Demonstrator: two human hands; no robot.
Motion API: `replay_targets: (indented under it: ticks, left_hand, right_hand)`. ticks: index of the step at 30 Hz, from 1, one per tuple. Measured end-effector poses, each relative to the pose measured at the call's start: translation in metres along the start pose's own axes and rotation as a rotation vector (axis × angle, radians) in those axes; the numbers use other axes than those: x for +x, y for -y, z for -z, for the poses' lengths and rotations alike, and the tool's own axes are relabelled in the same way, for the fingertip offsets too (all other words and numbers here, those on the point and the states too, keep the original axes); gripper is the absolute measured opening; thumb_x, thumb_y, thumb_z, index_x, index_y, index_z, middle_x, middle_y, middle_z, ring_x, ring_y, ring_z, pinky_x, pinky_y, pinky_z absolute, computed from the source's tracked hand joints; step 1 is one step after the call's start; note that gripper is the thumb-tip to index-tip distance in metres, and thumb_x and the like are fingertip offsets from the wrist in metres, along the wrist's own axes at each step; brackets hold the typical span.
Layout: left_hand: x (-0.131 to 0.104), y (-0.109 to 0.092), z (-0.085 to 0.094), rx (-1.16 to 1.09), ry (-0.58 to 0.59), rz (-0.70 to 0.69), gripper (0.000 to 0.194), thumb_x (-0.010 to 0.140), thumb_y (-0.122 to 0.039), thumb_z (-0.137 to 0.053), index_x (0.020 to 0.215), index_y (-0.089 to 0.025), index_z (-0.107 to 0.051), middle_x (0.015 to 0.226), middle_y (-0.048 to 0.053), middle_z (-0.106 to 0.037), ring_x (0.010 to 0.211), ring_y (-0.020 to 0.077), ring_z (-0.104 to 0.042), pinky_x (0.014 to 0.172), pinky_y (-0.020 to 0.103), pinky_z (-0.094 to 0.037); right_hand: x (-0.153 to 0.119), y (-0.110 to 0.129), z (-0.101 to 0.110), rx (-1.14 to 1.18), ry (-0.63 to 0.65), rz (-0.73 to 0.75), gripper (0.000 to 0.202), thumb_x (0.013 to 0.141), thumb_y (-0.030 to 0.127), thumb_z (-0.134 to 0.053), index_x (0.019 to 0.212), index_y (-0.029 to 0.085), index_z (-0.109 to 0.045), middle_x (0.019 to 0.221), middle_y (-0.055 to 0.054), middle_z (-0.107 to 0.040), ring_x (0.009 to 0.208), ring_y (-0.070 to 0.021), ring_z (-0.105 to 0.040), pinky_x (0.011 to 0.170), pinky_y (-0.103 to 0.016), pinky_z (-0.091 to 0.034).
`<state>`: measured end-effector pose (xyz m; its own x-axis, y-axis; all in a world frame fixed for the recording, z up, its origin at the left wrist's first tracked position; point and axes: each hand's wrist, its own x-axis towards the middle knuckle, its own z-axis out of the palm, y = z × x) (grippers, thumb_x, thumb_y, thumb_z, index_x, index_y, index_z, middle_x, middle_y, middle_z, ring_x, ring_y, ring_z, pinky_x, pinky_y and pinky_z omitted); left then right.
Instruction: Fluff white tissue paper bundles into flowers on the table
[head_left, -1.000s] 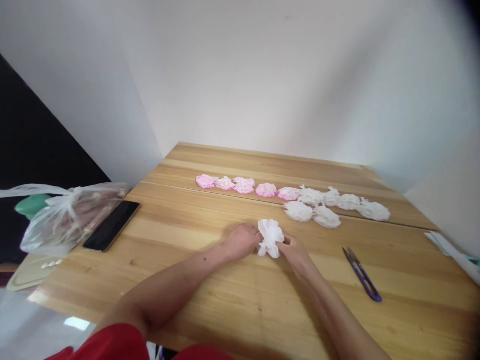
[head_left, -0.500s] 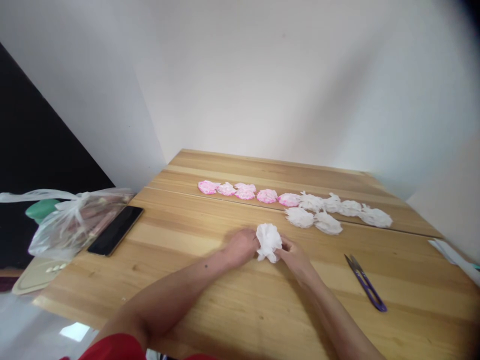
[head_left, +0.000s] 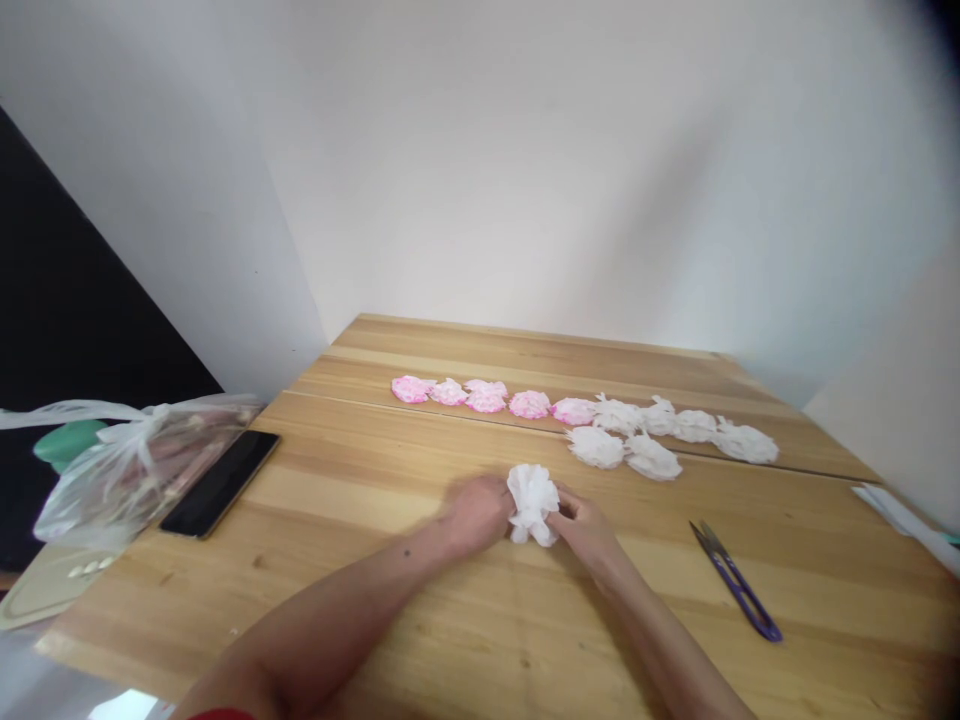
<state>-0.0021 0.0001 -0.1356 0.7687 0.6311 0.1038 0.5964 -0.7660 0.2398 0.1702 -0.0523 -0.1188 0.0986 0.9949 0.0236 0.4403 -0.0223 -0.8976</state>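
Between my two hands, low over the wooden table, is a white tissue paper flower (head_left: pixel 533 503) with ruffled layers. My left hand (head_left: pixel 480 512) is closed on its left side, the fingertips partly hidden behind the paper. From the right, my right hand (head_left: pixel 581 520) pinches the flower, thumb and fingers at its edge. Beyond them lies a row of paper flowers: several pink-tinged ones (head_left: pixel 529 404) at the left and several plain white ones (head_left: pixel 695 426) at the right. Two more white flowers (head_left: pixel 596 447) sit just in front of the row.
Purple thread snips (head_left: pixel 736 582) lie on the table (head_left: pixel 360 480) at the right. A black phone (head_left: pixel 221 485) rests near the left edge, beside a tied clear plastic bag (head_left: pixel 142 465). Folded white paper (head_left: pixel 900 515) is at the far right. A wall stands behind the table.
The view has tilted up slightly, so the table things appear a little lower. Both hands still hold the white flower, with only slight finger movement.
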Motion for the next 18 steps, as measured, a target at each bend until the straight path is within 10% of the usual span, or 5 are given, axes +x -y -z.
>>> replay_targets:
  ticks: [18]
  left_hand:
    - [0.004,0.006,-0.01,-0.011,-0.054,-0.033,0.014,0.074,-0.02,-0.061,0.083,-0.012,-0.069,0.091,0.014,-0.071,0.084,0.0266,-0.066,0.075,0.035,-0.05]
  right_hand:
    - [0.003,-0.002,0.004,0.064,0.109,-0.008,0.029,0.067,0.031,-0.058,0.089,0.018,-0.073,0.115,-0.008,-0.066,0.108,-0.0271,-0.06,0.093,-0.036,-0.046]
